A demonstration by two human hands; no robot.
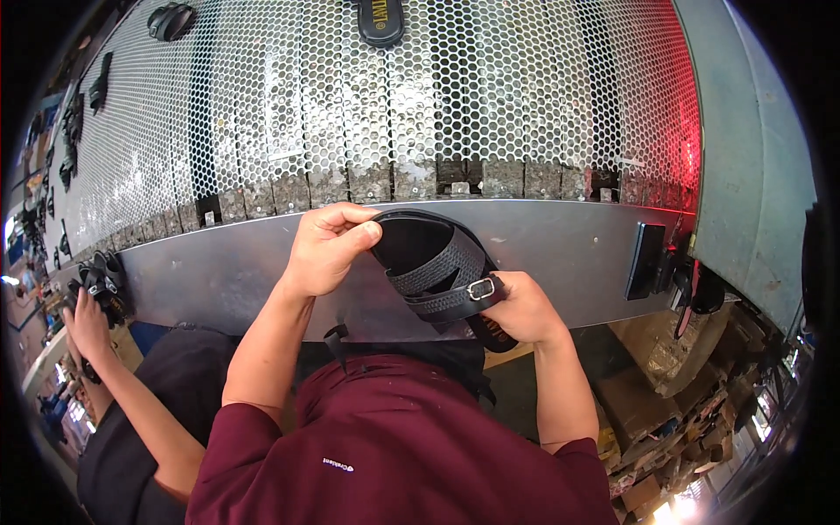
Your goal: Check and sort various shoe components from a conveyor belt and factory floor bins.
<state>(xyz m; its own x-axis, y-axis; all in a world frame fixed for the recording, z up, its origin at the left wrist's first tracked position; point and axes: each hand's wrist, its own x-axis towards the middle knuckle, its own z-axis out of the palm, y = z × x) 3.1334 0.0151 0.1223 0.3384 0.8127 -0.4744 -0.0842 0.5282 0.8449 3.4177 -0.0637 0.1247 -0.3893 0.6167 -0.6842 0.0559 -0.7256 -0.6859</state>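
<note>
Sandal point(407, 241): black, held in the air over the near edge of the metal ledge, toe end up-left, heel end down-right. Step looks like two-handed handling of the upper; best done with the footbed supported at both ends, no twisting.
Straps point(429, 273): textured wide band plus a narrower buckled one, lying close together. Keep them flat; thumb pressure could crease or scuff the face.
Buckle point(480, 290): silver-toned, rectangular, on the right-hand side. I'd keep nails and palm off the metal; scratches would likely show.
Footbed: dark and matte at the toe, gold-toned marking near the heel, partly hidden. No obvious damage visible; underside can't be seen.
Left hand point(328, 249): pinching the toe rim, thumb on top. Good spot, clear of the straps.
Right hand point(525, 308): grasping the side just beside the buckle; fingers mostly hidden, so can't tell how firmly.
Ledge point(560, 254): smooth metal, phone point(645, 261) at its right end.
Mesh point(350, 105): honeycomb bed beyond, another black sandal point(381, 31) at the far side.
</note>
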